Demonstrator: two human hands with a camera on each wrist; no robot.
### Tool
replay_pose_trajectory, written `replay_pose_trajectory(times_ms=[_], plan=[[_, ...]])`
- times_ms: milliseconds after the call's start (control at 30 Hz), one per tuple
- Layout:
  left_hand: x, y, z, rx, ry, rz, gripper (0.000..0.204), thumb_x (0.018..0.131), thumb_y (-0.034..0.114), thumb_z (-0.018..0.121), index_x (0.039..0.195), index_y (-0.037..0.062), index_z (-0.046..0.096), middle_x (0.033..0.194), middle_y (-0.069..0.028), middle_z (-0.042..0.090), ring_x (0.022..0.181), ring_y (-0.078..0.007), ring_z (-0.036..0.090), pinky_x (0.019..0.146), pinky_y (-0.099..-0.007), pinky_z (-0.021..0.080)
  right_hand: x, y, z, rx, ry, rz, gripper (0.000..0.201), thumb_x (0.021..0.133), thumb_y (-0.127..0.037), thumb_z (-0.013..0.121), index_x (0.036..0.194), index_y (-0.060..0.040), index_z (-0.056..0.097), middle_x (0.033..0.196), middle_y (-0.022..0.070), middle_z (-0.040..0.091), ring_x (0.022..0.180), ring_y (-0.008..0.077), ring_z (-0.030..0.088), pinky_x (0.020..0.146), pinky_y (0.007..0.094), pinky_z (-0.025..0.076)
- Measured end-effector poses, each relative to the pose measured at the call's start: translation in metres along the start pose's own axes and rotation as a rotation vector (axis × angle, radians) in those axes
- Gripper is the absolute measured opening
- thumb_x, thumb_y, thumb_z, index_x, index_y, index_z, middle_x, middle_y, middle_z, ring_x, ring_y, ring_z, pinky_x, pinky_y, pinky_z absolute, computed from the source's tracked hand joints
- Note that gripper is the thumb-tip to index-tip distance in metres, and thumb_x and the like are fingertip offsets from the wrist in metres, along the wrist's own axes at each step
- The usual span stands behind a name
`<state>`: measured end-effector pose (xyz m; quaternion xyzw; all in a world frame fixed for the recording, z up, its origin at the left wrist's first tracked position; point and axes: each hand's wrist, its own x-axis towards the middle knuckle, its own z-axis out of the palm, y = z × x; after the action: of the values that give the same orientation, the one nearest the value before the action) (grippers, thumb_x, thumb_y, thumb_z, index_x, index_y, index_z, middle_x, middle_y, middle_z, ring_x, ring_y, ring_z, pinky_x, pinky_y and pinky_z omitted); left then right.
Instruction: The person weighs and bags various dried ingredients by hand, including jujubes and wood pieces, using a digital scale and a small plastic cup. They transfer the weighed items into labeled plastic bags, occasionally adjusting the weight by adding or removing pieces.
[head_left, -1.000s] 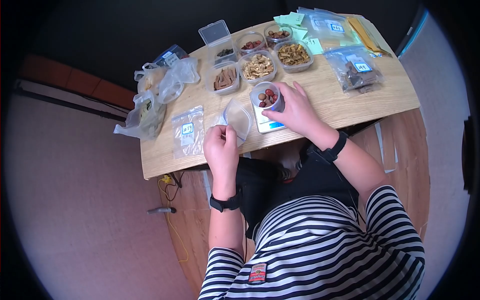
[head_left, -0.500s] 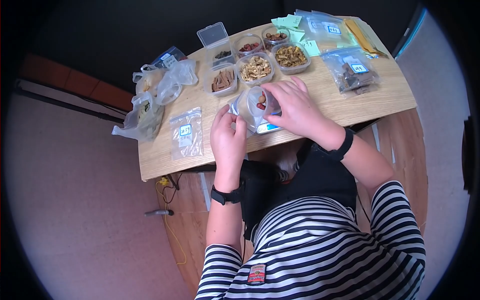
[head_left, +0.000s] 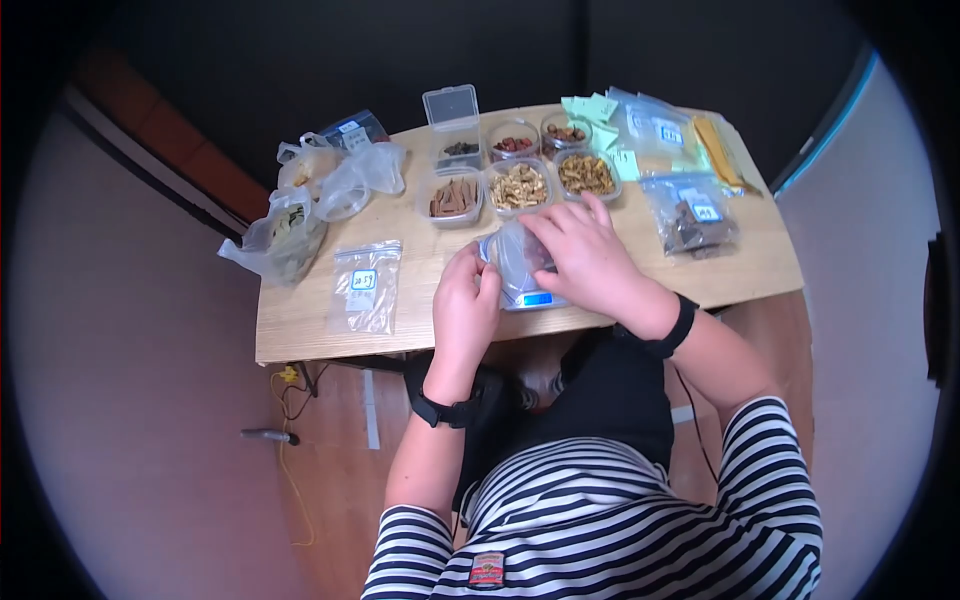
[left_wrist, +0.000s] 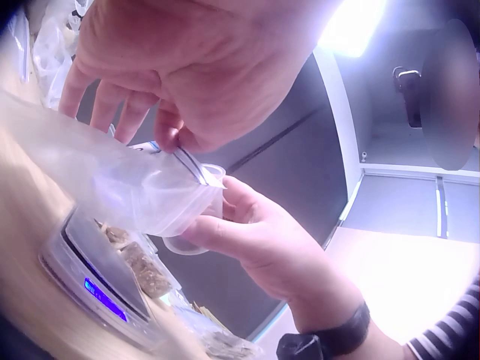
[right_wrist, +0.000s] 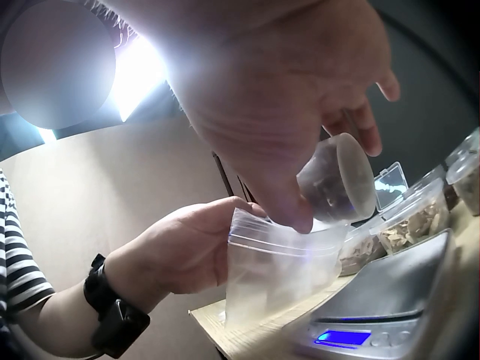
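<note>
My left hand (head_left: 467, 305) pinches the rim of a clear zip bag (left_wrist: 112, 180) between thumb and fingers. With the right hand (head_left: 595, 260) I grip a small clear plastic cup (right_wrist: 351, 178), tipped sideways toward the left, its mouth end in the bag's opening. In the right wrist view the bag hangs below the cup, and no red dates show through its frosted side. Under both hands, a kitchen scale (right_wrist: 394, 296) with a lit blue display stands on the table, partly covered by them in the head view.
Several tubs of dried goods, including brown bark strips (head_left: 452, 198) and pale slices (head_left: 518, 187), stand beyond the scale. A labelled zip bag (head_left: 365, 290) lies at left near plastic bags (head_left: 290, 240). A bag of dark pieces (head_left: 692, 220) and green notes (head_left: 590, 110) lie right.
My right hand has brought the cup of red dates from over the scale leftward and tipped it into the bag. The left hand has raised the bag toward it. The head view has tilted up.
</note>
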<state>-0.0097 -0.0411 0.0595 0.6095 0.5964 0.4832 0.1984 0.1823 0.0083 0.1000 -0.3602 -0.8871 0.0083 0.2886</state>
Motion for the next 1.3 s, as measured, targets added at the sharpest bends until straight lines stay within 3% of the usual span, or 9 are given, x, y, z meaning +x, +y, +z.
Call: replay_pose_trajectory(times_ms=[133,200,500,567,833,1067,1133,1200,1300], plan=[[0.000,0.006,0.001,-0.049,0.003,-0.027,0.017,0.093,0.011,0.057,0.089,-0.0048,0.059,0.126,-0.0278,0.063,0.113,-0.0438,0.060,0.098,-0.0445,0.048,0.004,-0.003,-0.006,-0.040,-0.036,-0.018,0.059,0.073,-0.016,0.077,0.130,-0.0094,0.060,0.111,0.0095,0.061,0.114,0.0278,0.057,0.114,0.0579,0.028],[0.001,0.006,0.002,-0.049,0.024,0.007,0.016,0.093,0.011,0.057,0.089,-0.0048,0.059,0.125,-0.0275,0.063,0.113,-0.0437,0.060,0.097,-0.0447,0.048,0.008,0.000,-0.008,-0.072,-0.070,-0.030,0.059,0.072,-0.017,0.077,0.128,-0.0094,0.060,0.119,0.0103,0.060,0.119,0.0302,0.056,0.115,0.0598,0.027],[0.001,0.011,0.005,-0.055,0.046,0.004,0.018,0.092,0.014,0.058,0.090,-0.0040,0.060,0.124,-0.0265,0.063,0.112,-0.0432,0.060,0.097,-0.0462,0.048,0.017,-0.004,-0.020,-0.182,-0.132,-0.110,0.064,0.067,-0.014,0.080,0.128,-0.0102,0.060,0.109,0.0096,0.059,0.114,0.0287,0.056,0.113,0.0598,0.029],[0.001,0.008,0.006,-0.056,0.024,0.002,0.018,0.094,0.015,0.059,0.090,-0.0028,0.062,0.126,-0.0254,0.064,0.113,-0.0410,0.062,0.098,-0.0419,0.048,0.018,-0.006,-0.021,-0.201,-0.141,-0.130,0.064,0.067,-0.013,0.080,0.128,-0.0102,0.061,0.109,0.0095,0.059,0.114,0.0287,0.056,0.113,0.0597,0.029],[0.003,0.009,0.003,-0.121,0.022,-0.055,0.019,0.094,0.015,0.058,0.091,-0.0034,0.061,0.121,-0.0242,0.065,0.109,-0.0413,0.061,0.095,-0.0439,0.048,0.025,-0.007,-0.016,-0.394,-0.084,-0.297,0.041,0.082,-0.009,0.060,0.123,-0.0107,0.065,0.107,0.0116,0.060,0.117,0.0287,0.056,0.112,0.0594,0.031],[0.003,0.005,0.004,-0.207,0.048,-0.067,0.022,0.096,0.018,0.057,0.094,-0.0033,0.063,0.118,-0.0231,0.066,0.109,-0.0412,0.061,0.094,-0.0450,0.048,0.028,-0.007,-0.013,-0.429,-0.055,-0.328,0.040,0.082,-0.009,0.060,0.122,-0.0117,0.065,0.111,0.0103,0.059,0.119,0.0289,0.055,0.112,0.0591,0.031],[0.003,0.005,0.003,-0.206,0.051,-0.077,0.022,0.096,0.018,0.057,0.094,-0.0035,0.063,0.117,-0.0233,0.066,0.108,-0.0415,0.061,0.093,-0.0448,0.048,0.026,-0.005,-0.012,-0.466,-0.072,-0.315,0.060,0.069,-0.009,0.074,0.127,-0.0132,0.060,0.120,0.0095,0.058,0.123,0.0295,0.052,0.114,0.0595,0.029],[0.004,0.002,0.003,-0.204,0.054,-0.084,0.023,0.096,0.018,0.057,0.094,-0.0036,0.063,0.117,-0.0236,0.066,0.107,-0.0419,0.061,0.093,-0.0446,0.048,0.026,-0.006,-0.017,-0.353,-0.093,-0.234,0.058,0.072,-0.012,0.074,0.128,-0.0112,0.059,0.120,0.0110,0.059,0.123,0.0300,0.053,0.114,0.0582,0.030],[0.005,-0.006,0.000,-0.259,0.099,-0.132,0.023,0.096,0.018,0.057,0.095,-0.0042,0.063,0.112,-0.0215,0.068,0.097,-0.0355,0.066,0.086,-0.0405,0.051,0.023,0.007,-0.012,-0.102,-0.093,-0.052,0.063,0.073,-0.018,0.077,0.131,-0.0071,0.056,0.123,0.0144,0.062,0.123,0.0325,0.056,0.113,0.0543,0.032]])
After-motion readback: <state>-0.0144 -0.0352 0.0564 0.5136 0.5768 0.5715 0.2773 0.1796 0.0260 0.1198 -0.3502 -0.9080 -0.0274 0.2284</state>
